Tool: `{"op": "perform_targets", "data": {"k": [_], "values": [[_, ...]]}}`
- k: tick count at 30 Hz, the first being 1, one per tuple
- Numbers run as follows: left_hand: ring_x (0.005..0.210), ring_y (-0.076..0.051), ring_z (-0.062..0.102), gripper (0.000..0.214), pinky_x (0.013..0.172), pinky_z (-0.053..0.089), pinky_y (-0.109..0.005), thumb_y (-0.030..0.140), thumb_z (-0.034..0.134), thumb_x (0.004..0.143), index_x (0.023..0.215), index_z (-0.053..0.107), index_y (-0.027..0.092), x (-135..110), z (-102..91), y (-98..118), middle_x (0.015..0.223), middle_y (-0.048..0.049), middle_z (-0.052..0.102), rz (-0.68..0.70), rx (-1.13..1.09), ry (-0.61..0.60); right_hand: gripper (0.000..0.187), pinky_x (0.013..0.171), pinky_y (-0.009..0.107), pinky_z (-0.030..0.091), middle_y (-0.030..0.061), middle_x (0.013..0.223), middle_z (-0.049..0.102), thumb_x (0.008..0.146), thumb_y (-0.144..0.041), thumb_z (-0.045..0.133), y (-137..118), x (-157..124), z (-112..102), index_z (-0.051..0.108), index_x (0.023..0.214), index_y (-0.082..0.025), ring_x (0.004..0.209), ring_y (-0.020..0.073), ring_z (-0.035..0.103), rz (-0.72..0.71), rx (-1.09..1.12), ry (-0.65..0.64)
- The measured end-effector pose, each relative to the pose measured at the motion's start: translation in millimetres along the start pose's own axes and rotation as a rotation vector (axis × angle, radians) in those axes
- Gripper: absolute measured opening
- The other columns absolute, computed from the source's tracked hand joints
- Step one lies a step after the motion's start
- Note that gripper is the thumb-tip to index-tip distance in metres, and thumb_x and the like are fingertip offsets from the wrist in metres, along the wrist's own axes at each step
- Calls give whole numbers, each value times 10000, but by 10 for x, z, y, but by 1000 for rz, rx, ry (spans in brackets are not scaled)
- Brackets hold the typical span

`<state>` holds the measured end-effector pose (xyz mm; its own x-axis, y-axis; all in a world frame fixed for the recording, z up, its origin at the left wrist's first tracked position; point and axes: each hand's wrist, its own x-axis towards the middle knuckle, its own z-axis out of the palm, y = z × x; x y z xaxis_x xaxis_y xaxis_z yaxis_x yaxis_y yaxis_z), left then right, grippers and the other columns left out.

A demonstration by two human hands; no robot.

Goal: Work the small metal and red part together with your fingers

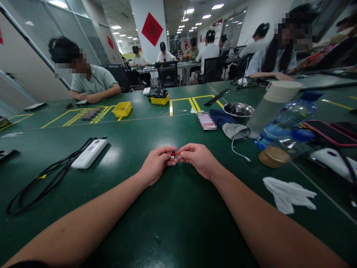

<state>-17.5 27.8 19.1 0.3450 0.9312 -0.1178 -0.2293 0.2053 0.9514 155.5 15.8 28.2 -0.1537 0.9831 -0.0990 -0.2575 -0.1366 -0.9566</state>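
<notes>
Both my hands meet over the middle of a green table (pixel 167 230). Between its thumb and fingers, my left hand (pixel 156 163) pinches a small red, black and white piece (pixel 173 154), whose kind is too small to make out. Right beside it, my right hand (pixel 198 158) is closed in a pinch on a tiny orange piece (pixel 179 153). The two pieces are very close together; whether they touch, I cannot tell. My fingers cover part of each one.
A white power bank (pixel 89 153) with a black cable (pixel 52 176) lies at left. Toward the right are a crumpled white tissue (pixel 290 193), plastic bottles (pixel 290 115), a grey tumbler (pixel 269 108) and a metal bowl (pixel 239 110). Yellow trays (pixel 122 109) stand farther back. People sit around.
</notes>
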Motion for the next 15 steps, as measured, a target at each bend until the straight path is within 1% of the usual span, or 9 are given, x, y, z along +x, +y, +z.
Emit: {"op": "perform_targets", "data": {"k": [5,11,15], "values": [[729,-111,659,280,707,537,-208,164,642,798,1071,663,105,-9,-3,9,883,-92,694,24,39,-27,89,683,311,539,43,740,673,697,-147,700,2,4,-6,649,770,-148,681,152,664,22,-1,1],[710,-104,649,276,708,532,-212,167,651,798,1069,648,114,-9,-5,10,834,-71,689,28,67,-47,104,749,319,554,50,754,684,688,-139,708,20,16,-22,656,778,-134,702,148,674,12,41,-31],[716,-114,658,239,702,537,-223,179,621,825,1053,645,109,-10,5,9,842,-85,695,29,65,-44,112,747,314,558,57,768,691,687,-146,715,22,19,-31,653,780,-135,720,150,677,7,21,-10]]}}
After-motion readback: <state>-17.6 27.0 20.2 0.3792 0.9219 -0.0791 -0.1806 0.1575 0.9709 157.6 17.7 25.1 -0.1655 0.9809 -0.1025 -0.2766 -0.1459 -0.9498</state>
